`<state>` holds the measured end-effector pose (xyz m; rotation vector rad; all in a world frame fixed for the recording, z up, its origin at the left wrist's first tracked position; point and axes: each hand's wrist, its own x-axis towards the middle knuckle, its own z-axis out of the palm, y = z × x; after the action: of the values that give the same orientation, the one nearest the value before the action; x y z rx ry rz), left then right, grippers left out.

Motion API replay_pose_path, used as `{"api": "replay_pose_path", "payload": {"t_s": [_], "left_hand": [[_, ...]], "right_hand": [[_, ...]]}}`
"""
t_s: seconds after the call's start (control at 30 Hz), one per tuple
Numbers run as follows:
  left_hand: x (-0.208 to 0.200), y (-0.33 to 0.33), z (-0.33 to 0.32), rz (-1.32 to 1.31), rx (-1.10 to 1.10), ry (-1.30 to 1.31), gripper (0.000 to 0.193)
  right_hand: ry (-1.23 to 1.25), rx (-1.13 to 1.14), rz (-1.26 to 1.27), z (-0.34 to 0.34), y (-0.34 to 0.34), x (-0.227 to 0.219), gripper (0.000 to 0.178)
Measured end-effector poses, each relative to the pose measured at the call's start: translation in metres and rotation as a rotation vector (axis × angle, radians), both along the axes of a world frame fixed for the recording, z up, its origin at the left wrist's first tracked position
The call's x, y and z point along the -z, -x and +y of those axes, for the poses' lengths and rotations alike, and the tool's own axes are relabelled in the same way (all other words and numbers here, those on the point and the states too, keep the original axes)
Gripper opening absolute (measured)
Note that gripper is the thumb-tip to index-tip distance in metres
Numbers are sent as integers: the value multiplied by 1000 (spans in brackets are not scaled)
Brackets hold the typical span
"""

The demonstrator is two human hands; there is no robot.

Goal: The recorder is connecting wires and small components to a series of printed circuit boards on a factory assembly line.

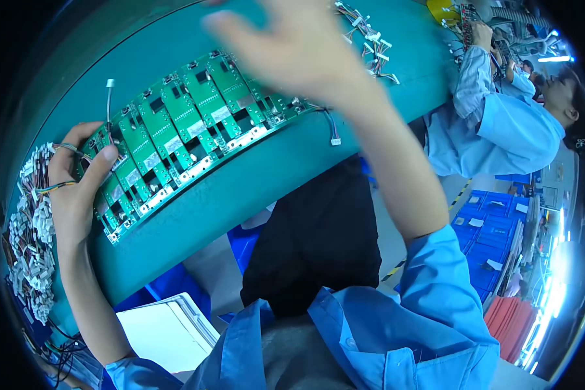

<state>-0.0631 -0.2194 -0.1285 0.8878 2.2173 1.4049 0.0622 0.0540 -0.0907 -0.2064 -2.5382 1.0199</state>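
Note:
A long panel of joined green circuit boards lies aslant across the green table. My left hand grips its left end, thumb on top and fingers round the edge. Coloured wires run across those fingers, and a thin cable with a white connector sticks up by the thumb. Over the panel's far right part is my right hand, smeared by motion; its thumb points left, and whether it holds anything cannot be seen. Another cable with a white plug hangs off the panel's right end.
A heap of wire cables with white connectors lies along the table's left edge. More cables are strewn at the far right. A co-worker in a blue jacket works at the right. White papers and blue bins are below the table.

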Motion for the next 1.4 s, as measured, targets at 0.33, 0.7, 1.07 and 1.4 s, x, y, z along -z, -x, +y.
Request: {"api": "replay_pose_path", "payload": {"t_s": [0.33, 0.7, 1.07, 1.4], "left_hand": [[3, 2, 7, -44, -29, 0, 41], [0, 1, 7, 96, -7, -9, 46], [2, 2, 5, 105, 20, -5, 43], [-8, -6, 13, -32, -63, 35, 39]], "right_hand": [[-830, 576, -541, 117, -70, 12, 38], [-436, 372, -531, 117, -78, 11, 22], [-512, 277, -336, 113, -87, 17, 12], [-644, 268, -610, 136, -85, -17, 15]]}}
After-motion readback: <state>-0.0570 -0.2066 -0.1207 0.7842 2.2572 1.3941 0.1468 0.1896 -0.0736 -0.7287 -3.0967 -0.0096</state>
